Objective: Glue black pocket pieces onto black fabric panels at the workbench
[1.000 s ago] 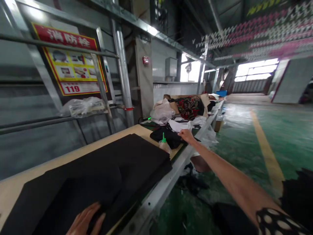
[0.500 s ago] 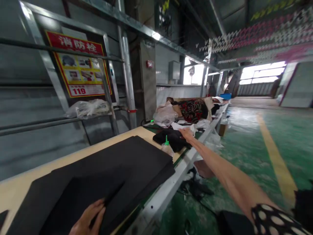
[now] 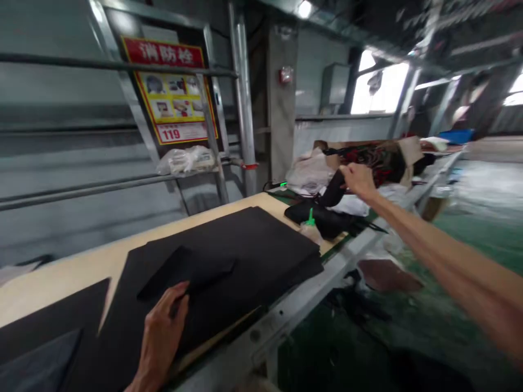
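My left hand (image 3: pixel 163 329) is closed in a pinch on the edge of a small black sheet piece (image 3: pixel 200 270), which lies over a stack of large black sheets (image 3: pixel 253 239). My right hand (image 3: pixel 359 179) reaches far out and pinches a black strip (image 3: pixel 333 189), raised at a slant above a pile of black pieces (image 3: pixel 327 216). Whether the strip is apart from the pile cannot be made out. Just in front of that pile stands a bottle (image 3: pixel 311 231) with a green nozzle.
More black sheets (image 3: pixel 53 313) lie at the left on the pale board (image 3: pixel 134 239). Beyond the pile are a clear plastic bag (image 3: pixel 312 169) and patterned dark cloth (image 3: pixel 378 158). A metal rail (image 3: pixel 286 313) edges the table; scraps (image 3: pixel 388 275) lie on the floor.
My right hand has risen from the black pile, with a black strip in its fingers. The view has turned right-to-left across the table, showing more sheets at the left. My left hand keeps its pinch.
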A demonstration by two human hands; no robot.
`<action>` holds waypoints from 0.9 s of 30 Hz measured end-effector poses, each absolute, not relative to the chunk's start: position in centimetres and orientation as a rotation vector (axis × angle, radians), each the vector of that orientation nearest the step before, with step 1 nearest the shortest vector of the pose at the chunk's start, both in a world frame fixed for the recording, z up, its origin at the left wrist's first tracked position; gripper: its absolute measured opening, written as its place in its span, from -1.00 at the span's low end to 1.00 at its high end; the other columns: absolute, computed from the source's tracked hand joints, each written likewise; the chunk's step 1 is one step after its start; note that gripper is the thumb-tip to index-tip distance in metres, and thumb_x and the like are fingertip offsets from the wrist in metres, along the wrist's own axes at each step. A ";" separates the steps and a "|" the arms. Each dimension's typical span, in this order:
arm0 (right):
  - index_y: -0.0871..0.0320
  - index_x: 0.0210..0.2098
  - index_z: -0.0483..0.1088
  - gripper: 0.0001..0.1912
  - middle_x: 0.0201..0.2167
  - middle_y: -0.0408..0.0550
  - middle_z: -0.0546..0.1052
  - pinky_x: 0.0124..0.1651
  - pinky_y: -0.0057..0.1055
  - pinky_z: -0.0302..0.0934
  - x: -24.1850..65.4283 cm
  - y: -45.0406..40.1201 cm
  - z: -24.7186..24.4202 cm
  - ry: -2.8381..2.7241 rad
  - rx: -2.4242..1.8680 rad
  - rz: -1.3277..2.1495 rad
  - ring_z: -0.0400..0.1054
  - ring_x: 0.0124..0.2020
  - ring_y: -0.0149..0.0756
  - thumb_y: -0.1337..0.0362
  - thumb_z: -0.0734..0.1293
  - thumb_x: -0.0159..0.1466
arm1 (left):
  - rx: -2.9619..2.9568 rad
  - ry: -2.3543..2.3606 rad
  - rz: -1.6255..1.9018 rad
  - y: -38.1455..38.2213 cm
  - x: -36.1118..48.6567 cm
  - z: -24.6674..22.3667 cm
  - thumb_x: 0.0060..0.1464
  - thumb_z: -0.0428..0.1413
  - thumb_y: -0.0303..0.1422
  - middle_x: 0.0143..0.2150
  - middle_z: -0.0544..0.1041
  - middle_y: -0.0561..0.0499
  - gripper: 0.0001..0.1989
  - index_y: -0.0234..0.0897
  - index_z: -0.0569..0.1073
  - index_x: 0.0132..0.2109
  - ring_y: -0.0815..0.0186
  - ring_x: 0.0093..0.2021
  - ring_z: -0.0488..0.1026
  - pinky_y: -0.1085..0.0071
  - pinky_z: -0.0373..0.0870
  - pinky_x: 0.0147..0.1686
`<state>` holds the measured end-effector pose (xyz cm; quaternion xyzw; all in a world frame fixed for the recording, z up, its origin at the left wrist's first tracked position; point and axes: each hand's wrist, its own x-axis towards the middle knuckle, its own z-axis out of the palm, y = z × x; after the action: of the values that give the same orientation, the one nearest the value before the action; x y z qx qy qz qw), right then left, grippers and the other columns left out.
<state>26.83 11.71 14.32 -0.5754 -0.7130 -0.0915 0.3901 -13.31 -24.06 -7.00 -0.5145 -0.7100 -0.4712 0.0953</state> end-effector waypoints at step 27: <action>0.16 -0.03 0.40 -0.74 -0.01 0.07 0.53 -0.20 -0.42 0.36 8.6 -10.9 -2.8 -2.698 -0.296 -0.260 0.49 -0.09 -0.24 0.16 0.20 0.43 | -1.876 -2.341 -1.695 -31.1 -18.3 -5.1 0.01 -0.08 -0.42 -0.23 0.53 -0.03 -0.91 -0.22 0.30 -0.40 0.27 -0.19 0.44 0.37 0.31 -0.15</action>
<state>8.55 -10.91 -2.84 -0.1062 -0.9683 -0.0934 0.2059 -18.29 -31.05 -5.06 -0.5383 -0.6716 -0.4862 -0.1513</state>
